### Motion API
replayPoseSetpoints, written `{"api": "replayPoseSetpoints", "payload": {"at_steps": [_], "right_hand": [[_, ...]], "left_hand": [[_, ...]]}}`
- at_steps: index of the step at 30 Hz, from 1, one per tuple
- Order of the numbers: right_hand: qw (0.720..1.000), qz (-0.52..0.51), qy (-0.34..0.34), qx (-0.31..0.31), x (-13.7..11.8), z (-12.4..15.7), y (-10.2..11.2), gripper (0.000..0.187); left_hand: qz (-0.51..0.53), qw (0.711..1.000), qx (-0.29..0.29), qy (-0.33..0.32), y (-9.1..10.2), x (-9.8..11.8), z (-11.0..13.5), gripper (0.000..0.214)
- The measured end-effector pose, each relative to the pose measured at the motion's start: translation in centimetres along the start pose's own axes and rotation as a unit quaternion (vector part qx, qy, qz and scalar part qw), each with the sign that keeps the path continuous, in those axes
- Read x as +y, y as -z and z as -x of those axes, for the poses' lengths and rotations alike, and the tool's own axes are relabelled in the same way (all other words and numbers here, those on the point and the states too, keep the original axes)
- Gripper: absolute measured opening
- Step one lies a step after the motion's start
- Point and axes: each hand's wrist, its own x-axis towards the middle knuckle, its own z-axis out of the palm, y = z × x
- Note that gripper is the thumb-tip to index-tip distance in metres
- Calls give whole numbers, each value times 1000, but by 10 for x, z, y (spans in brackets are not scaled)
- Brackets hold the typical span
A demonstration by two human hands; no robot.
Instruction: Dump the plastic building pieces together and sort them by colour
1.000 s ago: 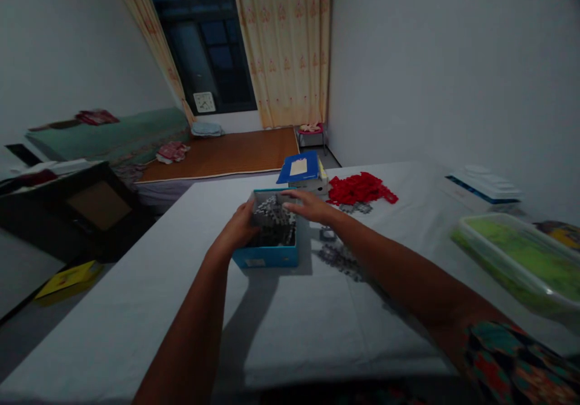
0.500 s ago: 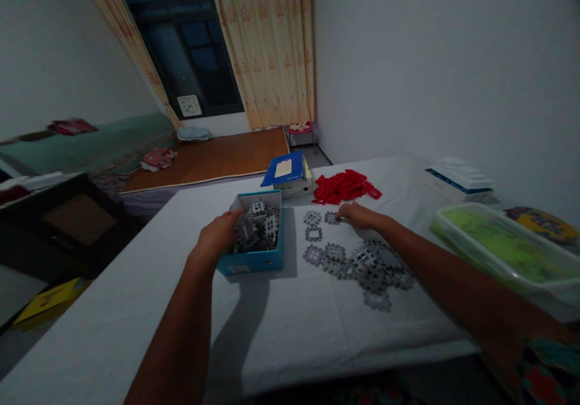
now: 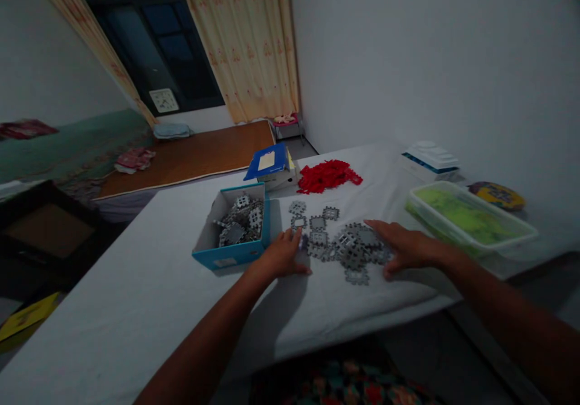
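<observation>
tablecloth (image 3: 136, 284) bears grey pieces (image 3: 353, 246) between left hand (image 3: 285, 254) and right hand (image 3: 405, 245).

Grey on notched flat pieces (image 3: 356, 251); blue outside, pale inside on the rectangular cardboard box (image 3: 242, 252); red on heaped pieces (image 3: 327, 177); cream with reddish motifs on the fabric curtain (image 3: 244, 45).

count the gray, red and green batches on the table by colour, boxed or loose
Gray: 2 (boxed gray pieces in the blue box, loose gray spread)
Red: 1 (loose red heap)
Green: 1 (green contents of the clear tub)
Total: 4
</observation>
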Motion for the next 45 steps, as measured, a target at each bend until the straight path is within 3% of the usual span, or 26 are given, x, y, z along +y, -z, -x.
{"api": "replayPoseSetpoints", "payload": {"at_steps": [3,7,12,16,20,25,29,33,39,42,45], "right_hand": [[999,2,-14,32,-20,-5,-23,129],[998,-8,-24,56,-44,-35,-28,119],[996,-25,82,39,-49,-68,-21,107],[990,-41,129,45,-48,-82,-20,99],[988,-57,123,69,-51,-93,-22,94],[982,-116,120,87,-65,-105,-26,94],[977,-124,127,115,-79,-112,-30,94],[977,-131,104,134,-88,-119,-32,83],[973,-159,91,137,-106,-129,-17,75],[970,-163,121,137,-130,-141,6,74],[956,-179,189,133,-167,-163,29,72]], "left_hand": [[9,1000,2,-13,-11,5,-12,116],[39,998,42,-34,-21,13,-25,114],[58,994,58,-65,-28,12,-36,115],[70,993,69,-70,-29,9,-39,103],[94,990,90,-55,-30,8,-42,93],[156,980,75,-103,-35,6,-53,96],[215,963,138,-83,-42,8,-65,103],[249,950,178,-63,-44,10,-74,98],[318,915,247,-32,-29,15,-75,91],[352,889,289,-51,-6,6,-65,92],[348,871,341,-61,27,-16,-47,89]]}}
